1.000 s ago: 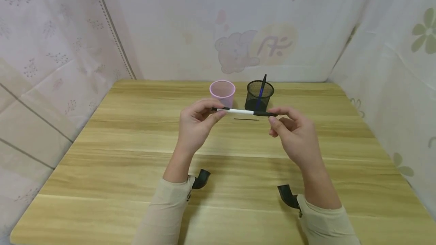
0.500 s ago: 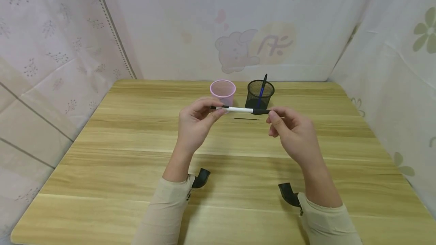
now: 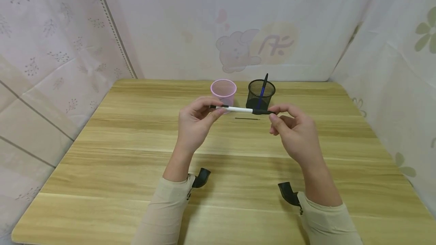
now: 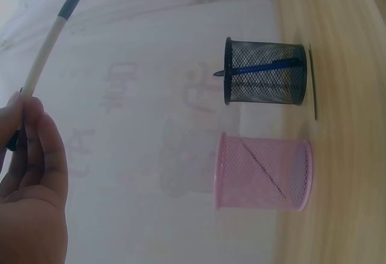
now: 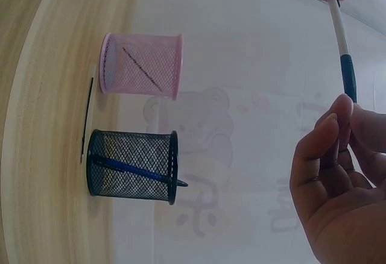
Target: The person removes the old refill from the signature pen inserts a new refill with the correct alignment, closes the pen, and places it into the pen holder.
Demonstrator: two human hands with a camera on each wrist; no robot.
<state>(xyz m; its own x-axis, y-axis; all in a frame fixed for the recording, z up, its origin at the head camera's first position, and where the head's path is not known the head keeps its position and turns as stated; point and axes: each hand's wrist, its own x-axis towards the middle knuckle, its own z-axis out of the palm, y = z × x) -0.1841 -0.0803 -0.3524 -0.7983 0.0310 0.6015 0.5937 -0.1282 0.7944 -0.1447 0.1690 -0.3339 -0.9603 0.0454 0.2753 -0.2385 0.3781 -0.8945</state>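
A ballpoint pen point(image 3: 240, 109) with a white barrel, a black grip and a black clip end is held level in the air between both hands. My left hand point(image 3: 195, 124) pinches its clip end between thumb and fingers. At the other end, the thumb and index finger of my right hand point(image 3: 296, 133) pinch the tapered black tip, partly covering it. In the right wrist view the black grip point(image 5: 348, 74) shows just beyond the right fingertips. A thin black pen refill point(image 3: 247, 118) lies on the table beyond the hands.
Toward the back of the wooden table point(image 3: 136, 131) stand a pink mesh cup point(image 3: 223, 88) and a black mesh cup point(image 3: 253, 93). A blue and black pen point(image 3: 263, 88) leans in the black one; a thin dark stick point(image 4: 259, 164) slants in the pink one. Patterned cloth hangs behind.
My right fingertips have shifted slightly on the pen's tip, covering more of it half a second ago than now. The left hand, cups and refill stay in place.
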